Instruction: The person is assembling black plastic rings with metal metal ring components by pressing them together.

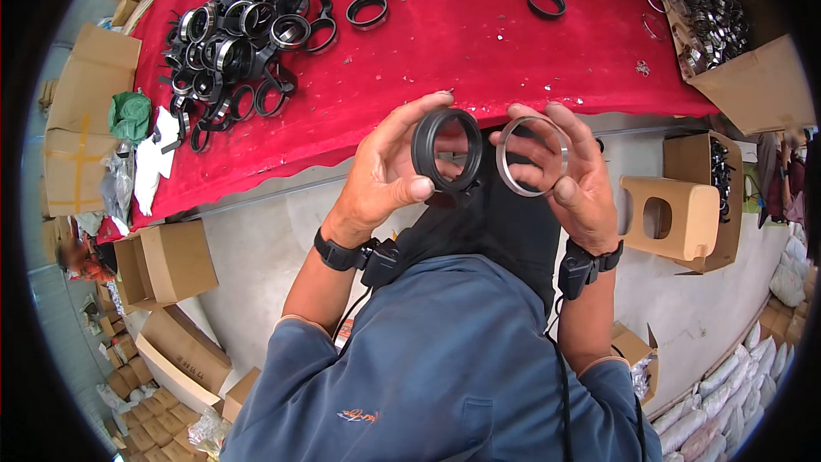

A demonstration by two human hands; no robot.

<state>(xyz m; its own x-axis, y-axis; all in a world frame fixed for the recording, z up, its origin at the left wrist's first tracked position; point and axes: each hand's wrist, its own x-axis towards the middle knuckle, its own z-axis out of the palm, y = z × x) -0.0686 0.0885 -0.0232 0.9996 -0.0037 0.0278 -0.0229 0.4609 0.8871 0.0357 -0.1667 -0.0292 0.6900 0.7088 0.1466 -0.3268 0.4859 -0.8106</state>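
While both rings are held up apart, a light rim grip seems best; the thin steel ring (503, 162) could flex if pinched hard, and squaring the openings should ease comparison. Black ring (420, 151): clasped by left hand (374, 169), thumb at its near edge, just right of the palm. Steel ring: clasped by right hand (592, 184), just left of the palm.

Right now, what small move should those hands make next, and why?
Perhaps ease the silver ring toward the black ring: the right hand holds the first, the left hand the second, close together but apart, and they look similar in width.
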